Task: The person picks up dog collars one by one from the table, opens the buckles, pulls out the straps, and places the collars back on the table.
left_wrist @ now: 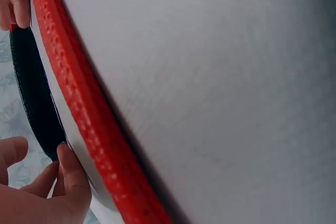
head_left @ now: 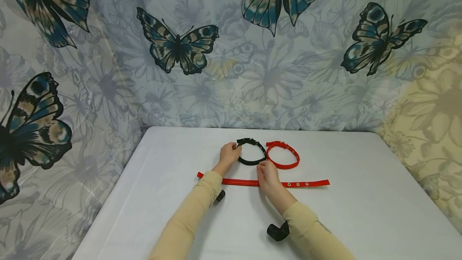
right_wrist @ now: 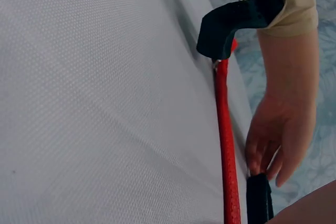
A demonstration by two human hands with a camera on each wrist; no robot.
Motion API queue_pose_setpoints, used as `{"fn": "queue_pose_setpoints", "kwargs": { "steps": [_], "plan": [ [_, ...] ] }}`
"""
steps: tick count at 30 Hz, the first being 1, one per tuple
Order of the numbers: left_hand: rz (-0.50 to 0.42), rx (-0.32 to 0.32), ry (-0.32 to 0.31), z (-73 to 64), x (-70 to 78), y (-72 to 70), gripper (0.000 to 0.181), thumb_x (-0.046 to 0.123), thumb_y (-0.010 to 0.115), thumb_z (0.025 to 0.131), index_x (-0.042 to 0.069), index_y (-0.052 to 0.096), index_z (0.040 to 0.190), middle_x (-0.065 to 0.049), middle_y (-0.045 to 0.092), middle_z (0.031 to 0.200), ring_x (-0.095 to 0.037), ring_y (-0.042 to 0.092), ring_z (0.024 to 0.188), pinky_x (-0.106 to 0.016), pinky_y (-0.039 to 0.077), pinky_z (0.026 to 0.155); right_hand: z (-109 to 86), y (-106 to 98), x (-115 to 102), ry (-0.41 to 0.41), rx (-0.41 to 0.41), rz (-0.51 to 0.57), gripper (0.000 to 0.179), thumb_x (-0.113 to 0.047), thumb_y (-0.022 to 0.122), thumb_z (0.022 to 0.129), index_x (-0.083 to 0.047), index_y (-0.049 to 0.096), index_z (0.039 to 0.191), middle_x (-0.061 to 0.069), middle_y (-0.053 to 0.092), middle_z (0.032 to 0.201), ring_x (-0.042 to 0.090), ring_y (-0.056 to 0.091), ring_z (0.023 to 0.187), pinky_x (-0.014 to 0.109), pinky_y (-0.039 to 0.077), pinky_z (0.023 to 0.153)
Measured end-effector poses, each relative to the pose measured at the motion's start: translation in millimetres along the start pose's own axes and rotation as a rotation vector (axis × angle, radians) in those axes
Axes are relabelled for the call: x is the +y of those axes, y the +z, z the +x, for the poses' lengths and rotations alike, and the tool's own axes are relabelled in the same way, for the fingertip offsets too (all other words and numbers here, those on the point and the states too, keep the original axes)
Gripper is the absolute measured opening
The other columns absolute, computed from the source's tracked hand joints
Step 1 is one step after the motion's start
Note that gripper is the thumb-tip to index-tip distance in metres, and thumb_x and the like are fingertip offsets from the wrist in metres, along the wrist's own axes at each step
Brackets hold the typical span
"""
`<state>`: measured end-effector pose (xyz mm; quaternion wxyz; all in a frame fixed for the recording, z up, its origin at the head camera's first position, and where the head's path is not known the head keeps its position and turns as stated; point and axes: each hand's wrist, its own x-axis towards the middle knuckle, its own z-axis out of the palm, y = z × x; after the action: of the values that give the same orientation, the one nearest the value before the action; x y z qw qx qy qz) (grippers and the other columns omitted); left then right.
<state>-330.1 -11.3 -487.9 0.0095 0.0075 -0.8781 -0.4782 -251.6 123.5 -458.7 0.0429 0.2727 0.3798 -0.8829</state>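
Note:
A black collar [head_left: 251,163], buckled into a ring, lies toward the back of the white table. My left hand [head_left: 229,153] pinches its left side; in the left wrist view, the thumb and fingers of the left hand [left_wrist: 58,187] meet at the black band [left_wrist: 34,93]. The curled fingers of my right hand [head_left: 268,175] are at the ring's near right edge, seemingly gripping it, though the fingertips are partly hidden. Touching or nearly touching the black ring is a red collar [head_left: 286,166], also buckled round. A straight red collar [head_left: 240,182] passes beneath both forearms.
The white table [head_left: 361,204] reaches back to a butterfly-patterned cloth [head_left: 252,91]. Black wrist-mounted pieces [head_left: 278,232] hang under the sleeves, close to the tabletop. The straight collar's punched end [head_left: 317,183] points right.

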Motion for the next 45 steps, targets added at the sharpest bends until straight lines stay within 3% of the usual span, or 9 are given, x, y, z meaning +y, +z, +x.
{"fn": "queue_pose_setpoints", "kwargs": {
  "steps": [7,20,26,31,37,45],
  "plan": [
    [-0.009,0.035,-0.007,-1.1,-1.1,1.0,0.025,0.006,0.065,0.090,-0.006,0.067,0.112,-0.017,0.067,0.102,-0.027,0.062,0.097,-0.032,0.054,0.081,1.2,2,3,-0.020,-0.016,-0.037,0.070,0.004,0.035,0.098,-0.011,0.001,0.157,0.009,-0.006,0.162,0.023,0.012,0.146,0.033,0.020,0.115],
    [-0.019,0.079,-0.048,-4.9,-3.7,-5.6,0.026,0.000,0.068,0.083,-0.002,0.070,0.108,-0.011,0.069,0.095,-0.022,0.063,0.089,-0.028,0.054,0.074,3.6,-4,3,-0.035,-0.048,-0.140,0.063,-0.003,0.040,0.100,-0.006,0.011,0.156,0.014,0.009,0.161,0.025,0.022,0.143,0.029,0.028,0.113],
    [-0.054,0.102,-0.028,-9.4,-3.5,-12.8,0.026,0.000,0.068,0.081,-0.002,0.071,0.106,-0.010,0.069,0.091,-0.020,0.065,0.084,-0.026,0.054,0.069,5.6,-5,2,-0.033,-0.073,-0.135,0.065,-0.003,0.044,0.100,-0.006,0.011,0.156,0.011,0.008,0.161,0.023,0.024,0.142,0.029,0.030,0.112],
    [-0.071,0.106,-0.023,-14.2,-4.1,-18.7,0.026,0.001,0.067,0.081,0.000,0.071,0.106,-0.008,0.069,0.091,-0.019,0.066,0.080,-0.024,0.053,0.063,7.2,-5,2,-0.056,-0.084,-0.183,0.066,-0.007,0.047,0.101,-0.004,0.011,0.156,0.015,0.018,0.158,0.024,0.033,0.136,0.028,0.034,0.109],
    [-0.102,0.084,-0.002,-23.2,-4.1,-26.7,0.026,0.002,0.067,0.083,0.000,0.070,0.109,-0.008,0.068,0.093,-0.017,0.066,0.078,-0.023,0.053,0.059,7.7,-10,1,-0.065,-0.072,-0.266,0.061,-0.012,0.051,0.101,-0.003,0.021,0.154,0.016,0.032,0.150,0.022,0.043,0.123,0.027,0.040,0.104],
    [-0.149,0.049,0.072,-43.4,-1.9,-37.8,0.030,0.002,0.068,0.083,0.005,0.069,0.113,-0.009,0.067,0.097,-0.018,0.066,0.082,-0.026,0.055,0.062,-1.2,-21,-4,-0.060,-0.129,-0.366,0.060,-0.008,0.052,0.100,0.003,0.024,0.152,0.018,0.034,0.150,0.018,0.050,0.114,0.024,0.049,0.093]
  ]
}}
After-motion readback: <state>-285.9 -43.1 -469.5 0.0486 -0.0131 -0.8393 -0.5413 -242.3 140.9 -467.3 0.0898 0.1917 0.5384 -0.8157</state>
